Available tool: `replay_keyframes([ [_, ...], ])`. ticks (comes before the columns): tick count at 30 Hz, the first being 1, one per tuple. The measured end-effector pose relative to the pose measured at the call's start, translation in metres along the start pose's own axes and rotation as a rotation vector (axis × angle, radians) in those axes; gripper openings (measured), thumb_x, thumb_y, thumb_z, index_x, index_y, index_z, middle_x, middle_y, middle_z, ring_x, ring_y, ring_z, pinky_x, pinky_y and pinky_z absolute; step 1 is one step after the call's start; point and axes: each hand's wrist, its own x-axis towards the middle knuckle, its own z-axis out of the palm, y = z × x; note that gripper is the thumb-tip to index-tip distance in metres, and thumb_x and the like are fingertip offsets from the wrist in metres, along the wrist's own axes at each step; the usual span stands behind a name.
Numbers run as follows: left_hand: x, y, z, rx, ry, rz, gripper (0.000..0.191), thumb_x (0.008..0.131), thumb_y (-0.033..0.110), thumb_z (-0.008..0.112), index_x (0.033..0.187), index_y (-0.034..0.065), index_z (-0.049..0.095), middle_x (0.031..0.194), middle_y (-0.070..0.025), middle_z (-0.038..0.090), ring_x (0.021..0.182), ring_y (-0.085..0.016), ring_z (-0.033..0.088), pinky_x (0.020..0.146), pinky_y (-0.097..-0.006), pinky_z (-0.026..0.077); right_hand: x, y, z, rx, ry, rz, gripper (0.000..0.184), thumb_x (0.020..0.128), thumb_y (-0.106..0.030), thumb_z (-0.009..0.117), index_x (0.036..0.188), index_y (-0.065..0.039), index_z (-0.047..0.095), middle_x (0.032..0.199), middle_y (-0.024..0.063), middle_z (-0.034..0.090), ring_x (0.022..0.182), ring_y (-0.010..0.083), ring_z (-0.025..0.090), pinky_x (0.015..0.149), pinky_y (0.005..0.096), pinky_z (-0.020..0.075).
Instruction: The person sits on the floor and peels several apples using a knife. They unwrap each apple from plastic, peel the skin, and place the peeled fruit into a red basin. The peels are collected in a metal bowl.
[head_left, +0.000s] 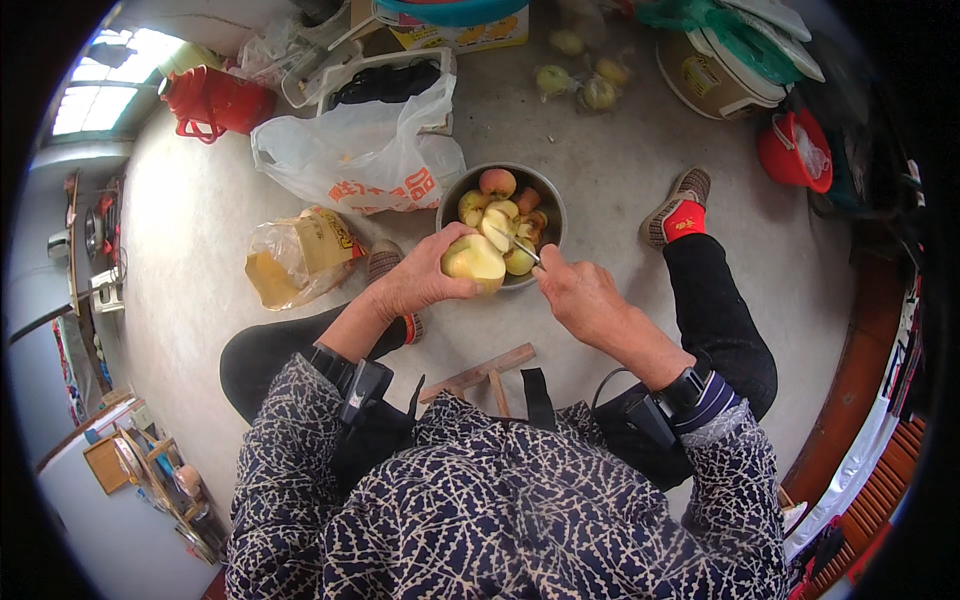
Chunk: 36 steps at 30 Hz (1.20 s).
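My left hand (431, 270) grips a large yellow-green apple (475, 265) with a broad cut face of pale flesh. In my right hand (577, 289) is a small knife (525, 250), its handle mostly covered by the fingers. A cut apple piece (498, 227) sits at the blade's tip; whether it is stuck on the blade or only touching, I cannot tell. Both hands are over the near side of a round metal basin (559, 196). Inside the basin lie several apples, among them a reddish one (497, 183) and a yellow-green one (520, 259).
Left of the basin are a white plastic bag (352, 161) and a crumpled clear-and-yellow package (304, 255). A red thermos (217, 101) stands farther left. Several bagged apples (598, 91) lie on the concrete floor (622, 150). A brown bucket (712, 79) and red pail (795, 154) are at right.
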Motion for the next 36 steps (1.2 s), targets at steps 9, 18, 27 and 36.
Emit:
replay_keyframes([
  [9, 0.0, 0.002, 0.008, -0.074, 0.035, 0.012, 0.072, 0.069, 0.015, 0.076, 0.134, 0.0073, 0.046, 0.12, -0.0066, 0.058, 0.113, -0.017, 0.055, 0.101, -0.0318, 0.044, -0.002, -0.006, 0.003, -0.079, 0.07, -0.055, 0.021, 0.099, -0.023, 0.051, 0.1, -0.004, 0.043, 0.075, 0.0188, 0.068, 0.071, 0.0433, 0.066, 0.062, 0.0541, 0.0509],
  [18, 0.0, 0.0, 0.022, 0.168, 0.238, 0.035, 0.073, 0.069, 0.017, 0.079, 0.131, 0.0061, 0.041, 0.117, -0.0116, 0.056, 0.109, -0.023, 0.057, 0.097, -0.0349, 0.046, 0.001, -0.011, 0.012, -0.13, 0.051, -0.033, 0.019, 0.099, -0.021, 0.05, 0.098, -0.004, 0.042, 0.074, 0.0203, 0.067, 0.069, 0.0417, 0.067, 0.061, 0.0541, 0.0509],
  [27, 0.001, 0.0, 0.034, 0.458, 0.41, 0.161, 0.076, 0.068, 0.02, 0.082, 0.13, 0.0042, 0.04, 0.122, -0.018, 0.05, 0.112, -0.037, 0.056, 0.095, -0.0418, 0.047, 0.016, -0.007, 0.017, -0.234, -0.047, 0.01, 0.019, 0.084, -0.003, 0.053, 0.1, 0.001, 0.044, 0.079, 0.0267, 0.067, 0.078, 0.0448, 0.068, 0.07, 0.0553, 0.0529],
  [36, 0.003, -0.004, 0.024, 0.288, 0.488, 0.256, 0.08, 0.069, 0.015, 0.083, 0.134, 0.0064, 0.038, 0.125, -0.0163, 0.049, 0.117, -0.033, 0.053, 0.102, -0.0395, 0.044, 0.03, 0.001, 0.023, -0.117, 0.011, 0.145, 0.021, 0.1, -0.023, 0.047, 0.103, -0.003, 0.043, 0.077, 0.0267, 0.066, 0.076, 0.0505, 0.063, 0.069, 0.0586, 0.048],
])
